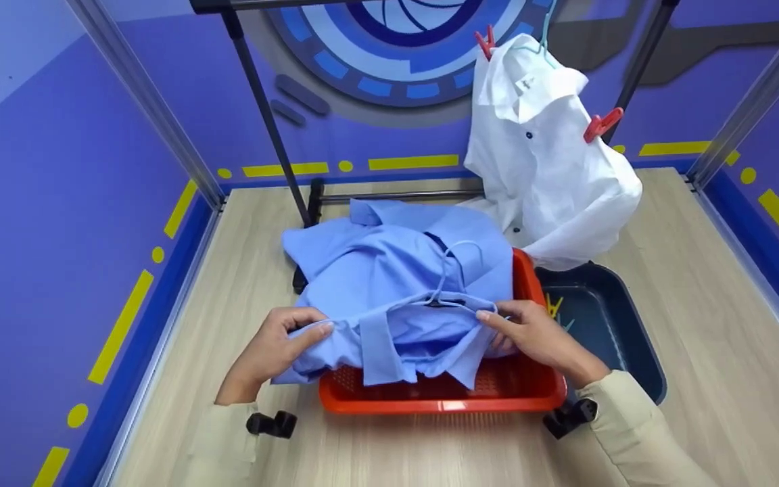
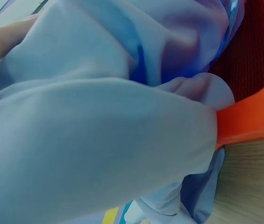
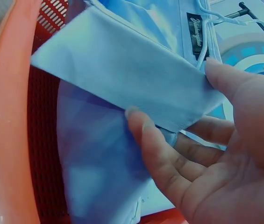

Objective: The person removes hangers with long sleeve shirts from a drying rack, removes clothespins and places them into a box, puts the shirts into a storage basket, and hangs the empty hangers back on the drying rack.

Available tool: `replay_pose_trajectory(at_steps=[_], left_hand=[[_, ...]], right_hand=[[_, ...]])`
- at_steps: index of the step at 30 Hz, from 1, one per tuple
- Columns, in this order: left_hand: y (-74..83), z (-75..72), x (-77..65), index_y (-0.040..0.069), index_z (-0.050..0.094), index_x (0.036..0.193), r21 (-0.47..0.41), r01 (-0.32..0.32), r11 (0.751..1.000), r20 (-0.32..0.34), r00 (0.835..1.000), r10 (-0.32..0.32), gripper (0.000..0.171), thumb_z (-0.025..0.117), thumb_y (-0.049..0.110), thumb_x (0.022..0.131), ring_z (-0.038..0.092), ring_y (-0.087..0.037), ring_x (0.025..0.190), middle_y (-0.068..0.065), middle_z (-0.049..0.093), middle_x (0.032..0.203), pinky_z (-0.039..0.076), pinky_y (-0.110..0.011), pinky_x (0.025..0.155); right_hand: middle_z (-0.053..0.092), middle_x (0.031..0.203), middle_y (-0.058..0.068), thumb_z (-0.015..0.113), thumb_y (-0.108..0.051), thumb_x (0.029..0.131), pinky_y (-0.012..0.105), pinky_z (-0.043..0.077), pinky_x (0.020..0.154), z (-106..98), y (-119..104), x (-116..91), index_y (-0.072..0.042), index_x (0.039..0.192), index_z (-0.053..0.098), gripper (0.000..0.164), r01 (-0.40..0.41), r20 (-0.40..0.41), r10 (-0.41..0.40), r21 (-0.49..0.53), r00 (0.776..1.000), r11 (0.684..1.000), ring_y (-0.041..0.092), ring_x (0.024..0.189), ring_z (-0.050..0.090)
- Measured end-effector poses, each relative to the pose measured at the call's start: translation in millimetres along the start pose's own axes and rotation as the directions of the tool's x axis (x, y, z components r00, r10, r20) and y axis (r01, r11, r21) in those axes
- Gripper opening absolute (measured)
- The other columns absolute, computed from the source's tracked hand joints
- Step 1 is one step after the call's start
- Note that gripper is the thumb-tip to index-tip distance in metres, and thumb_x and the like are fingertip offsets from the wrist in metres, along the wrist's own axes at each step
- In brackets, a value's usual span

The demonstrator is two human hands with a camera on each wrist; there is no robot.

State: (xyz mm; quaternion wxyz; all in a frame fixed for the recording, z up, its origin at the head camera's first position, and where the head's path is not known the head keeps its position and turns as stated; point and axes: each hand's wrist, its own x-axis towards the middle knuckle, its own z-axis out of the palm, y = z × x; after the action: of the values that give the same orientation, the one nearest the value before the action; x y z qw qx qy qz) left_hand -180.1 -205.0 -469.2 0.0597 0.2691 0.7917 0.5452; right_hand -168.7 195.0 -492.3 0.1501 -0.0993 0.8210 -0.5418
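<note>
Over one red plastic basket (image 1: 443, 406), between the left hand (image 1: 271, 352) and right hand (image 1: 538, 331), lies one blue collared shirt (image 1: 383, 270), one pale hanger (image 1: 442, 274) at its neck. The left grip pinches its shoulder closed, the right its collar. Behind hangs one white button-up shirt (image 1: 545, 169) with two red clothespins (image 1: 602, 125).

- L hand (image 2: 5, 39), upper L edge, thumb/finger on cloth
- lt blue cloth (image 2: 89, 149), folded, fills ctr
- orange basket (image 2: 258, 116), R edge
- wood-grain surface (image 2: 248, 186), lower R

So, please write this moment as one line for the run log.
left hand: grips blue shirt; right hand: holds its collar; hanger: at its neck; red basket: underneath; white shirt: hangs behind
</note>
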Motion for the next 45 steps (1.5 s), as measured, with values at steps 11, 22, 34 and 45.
replay_pose_trajectory(at_steps=[11,22,34,45], left_hand=[[0.7,-0.8,0.7,0.009,0.071,0.093,0.034,0.074,0.997,-0.017,0.997,-0.073,0.011,0.063,0.016,0.094,0.056,-0.008,0.075,-0.005,0.067,0.086,0.046,-0.022,0.069],[1.7,5.6,2.2,0.019,0.07,0.094,0.223,0.16,0.962,-0.092,0.986,-0.142,0.008,0.066,0.025,0.092,0.06,-0.009,0.087,0.003,0.07,0.092,0.047,-0.023,0.08],[18.4,24.6,5.0,0.012,0.061,0.114,0.435,0.041,0.9,-0.098,0.995,0.002,0.023,0.064,0.008,0.092,0.062,-0.015,0.094,-0.001,0.064,0.102,0.051,-0.039,0.086],[24.9,40.9,10.1,0.012,0.061,0.117,0.418,-0.016,0.908,-0.1,0.993,0.064,0.025,0.064,0.013,0.092,0.06,-0.021,0.1,-0.007,0.062,0.113,0.05,-0.036,0.087]], right_hand=[[0.061,0.067,0.009,0.06,-0.047,0.092,0.039,0.055,0.064,5.8,0.8,7.2,-0.007,0.088,0.064,0.041,-0.078,-0.097,0.076,-0.02,0.992,0.997,0.026,0.064,0.063],[0.067,0.075,0.01,0.059,-0.044,0.093,0.036,0.055,0.066,13.6,1.3,11.2,-0.005,0.097,0.064,0.04,-0.109,-0.08,0.106,-0.031,0.991,0.994,0.024,0.068,0.065],[0.064,0.077,0.008,0.06,-0.044,0.093,0.035,0.055,0.069,21.2,-0.6,15.6,-0.006,0.097,0.064,0.038,-0.157,-0.099,0.154,-0.031,0.983,0.987,0.019,0.068,0.064],[0.06,0.074,0.006,0.061,-0.038,0.094,0.034,0.054,0.066,26.9,-3.5,18.1,-0.005,0.09,0.061,0.033,-0.186,-0.146,0.181,-0.018,0.973,0.982,0.017,0.066,0.062]])
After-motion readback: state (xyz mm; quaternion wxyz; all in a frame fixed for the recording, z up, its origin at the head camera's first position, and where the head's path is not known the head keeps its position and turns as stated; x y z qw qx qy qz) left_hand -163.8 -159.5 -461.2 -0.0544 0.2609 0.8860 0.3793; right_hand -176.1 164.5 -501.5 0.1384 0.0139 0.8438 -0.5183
